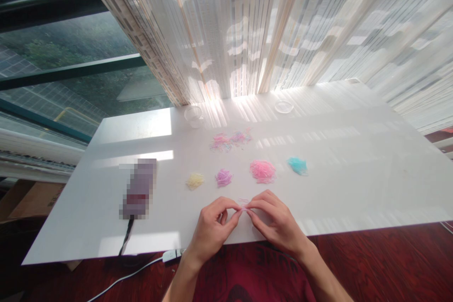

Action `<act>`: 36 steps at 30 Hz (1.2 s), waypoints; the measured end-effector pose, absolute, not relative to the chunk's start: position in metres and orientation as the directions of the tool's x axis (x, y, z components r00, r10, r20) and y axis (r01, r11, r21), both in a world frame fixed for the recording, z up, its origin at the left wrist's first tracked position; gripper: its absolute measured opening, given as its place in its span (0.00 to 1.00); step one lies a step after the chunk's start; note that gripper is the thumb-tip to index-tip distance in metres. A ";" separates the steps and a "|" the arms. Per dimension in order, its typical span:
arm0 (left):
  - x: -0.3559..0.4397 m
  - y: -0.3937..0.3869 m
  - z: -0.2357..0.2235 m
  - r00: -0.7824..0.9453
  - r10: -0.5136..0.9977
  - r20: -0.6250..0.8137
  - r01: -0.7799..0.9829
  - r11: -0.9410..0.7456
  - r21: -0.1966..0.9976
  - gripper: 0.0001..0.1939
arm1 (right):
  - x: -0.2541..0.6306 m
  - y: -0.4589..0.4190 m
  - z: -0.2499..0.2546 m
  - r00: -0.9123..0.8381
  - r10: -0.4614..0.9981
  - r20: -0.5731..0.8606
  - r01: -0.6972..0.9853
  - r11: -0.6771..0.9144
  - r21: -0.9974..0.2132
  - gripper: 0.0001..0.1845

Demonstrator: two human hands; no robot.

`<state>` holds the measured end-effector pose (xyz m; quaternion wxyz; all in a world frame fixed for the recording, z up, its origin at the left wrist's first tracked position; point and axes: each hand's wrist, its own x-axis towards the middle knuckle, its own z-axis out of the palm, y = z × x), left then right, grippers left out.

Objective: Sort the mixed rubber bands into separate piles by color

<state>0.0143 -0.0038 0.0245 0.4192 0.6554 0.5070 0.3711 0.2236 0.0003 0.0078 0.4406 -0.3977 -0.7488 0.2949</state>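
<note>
Thumb and forefinger of my left hand [218, 222] pinch one side of a few thin pinkish-purple strands that look like small rubber bands [244, 207]. My right hand [275, 221] pinches the other side, the fingertips of both hands almost meeting low over the table's near edge. Just beyond the hands lie sorted heaps: a yellow heap [195, 180], a purple heap [224, 178], a larger pink heap [262, 171] and a turquoise heap [297, 165]. Farther back, a loose mixed-colour heap [230, 140] is spread out.
A clear round container [193, 116] and a clear lid [284, 106] stand near the back edge of the white table [354, 174]. To the left is a blurred-out device [139, 188] with a cable. A sheer curtain [240, 28] hangs behind; a white power strip [172, 255] sits below the front edge.
</note>
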 end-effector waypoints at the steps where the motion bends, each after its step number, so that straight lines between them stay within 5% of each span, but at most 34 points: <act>1: 0.014 -0.004 0.025 0.211 0.975 0.064 0.353 -0.137 0.926 0.04 | 0.224 0.000 0.008 -0.296 0.855 0.426 0.336 0.510 -0.791 0.09; 36: 0.015 -0.003 0.028 0.194 0.977 0.093 0.322 -0.153 0.934 0.03 | 0.224 0.001 0.007 -0.284 0.857 0.429 0.344 0.509 -0.789 0.08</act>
